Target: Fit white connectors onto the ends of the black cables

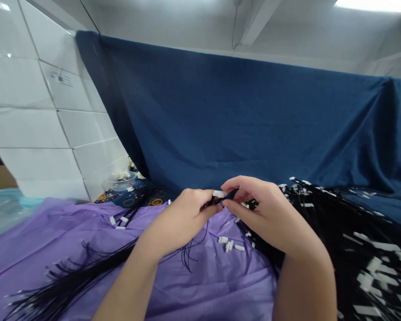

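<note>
Near the middle of the head view, my left hand (187, 216) pinches a small white plastic connector (219, 194) and dark wires between thumb and fingers. My right hand (257, 205) meets it from the other side, thumb and fingertips closed around the dark wires by the connector; exactly what sits between them is partly hidden. Thin black wires (187, 256) hang below my hands. Loose white connectors (230, 244) lie on the purple sheet (207, 285) beneath. A thick bundle of black wires (76, 276) with bared or metal-tipped ends spreads under my left forearm.
A large heap of black cables with white connectors (381, 276) covers the right side. A few connector-ended wires (120, 221) lie at left. Behind stand a clear tub (120, 180) of small pale parts, a blue cloth curtain (227, 120) and a white-tiled wall (36, 129).
</note>
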The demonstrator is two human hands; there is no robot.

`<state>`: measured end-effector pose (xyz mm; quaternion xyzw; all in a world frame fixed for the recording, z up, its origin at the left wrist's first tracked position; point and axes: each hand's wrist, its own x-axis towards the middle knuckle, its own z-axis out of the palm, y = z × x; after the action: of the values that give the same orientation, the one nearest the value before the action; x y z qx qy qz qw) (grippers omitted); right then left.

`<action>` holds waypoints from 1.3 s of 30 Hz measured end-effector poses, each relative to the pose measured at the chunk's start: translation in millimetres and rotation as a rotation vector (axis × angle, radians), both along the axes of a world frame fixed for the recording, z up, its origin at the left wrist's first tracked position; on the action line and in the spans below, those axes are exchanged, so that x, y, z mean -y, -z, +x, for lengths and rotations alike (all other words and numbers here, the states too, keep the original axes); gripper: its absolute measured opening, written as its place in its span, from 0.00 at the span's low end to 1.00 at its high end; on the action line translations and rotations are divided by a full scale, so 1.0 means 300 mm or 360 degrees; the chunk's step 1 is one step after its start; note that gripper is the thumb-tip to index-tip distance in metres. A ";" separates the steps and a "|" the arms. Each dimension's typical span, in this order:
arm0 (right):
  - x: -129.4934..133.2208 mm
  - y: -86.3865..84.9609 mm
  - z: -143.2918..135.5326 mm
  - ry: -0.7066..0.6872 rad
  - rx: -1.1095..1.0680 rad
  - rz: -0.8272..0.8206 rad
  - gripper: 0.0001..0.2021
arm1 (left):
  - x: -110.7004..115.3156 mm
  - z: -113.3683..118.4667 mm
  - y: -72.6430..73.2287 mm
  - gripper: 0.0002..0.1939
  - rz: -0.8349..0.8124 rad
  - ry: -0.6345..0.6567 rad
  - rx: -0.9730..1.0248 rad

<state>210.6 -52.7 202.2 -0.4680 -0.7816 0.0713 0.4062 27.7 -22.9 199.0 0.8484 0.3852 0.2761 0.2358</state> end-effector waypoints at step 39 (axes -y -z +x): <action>-0.010 0.012 -0.071 -0.0094 -0.0146 0.0149 0.09 | -0.019 -0.014 0.016 0.04 0.0305 -0.0134 0.0443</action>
<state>189.2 -49.8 198.5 -0.4215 -0.7781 0.0681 0.4606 23.6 -17.2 194.2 0.8037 0.3558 0.4360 0.1931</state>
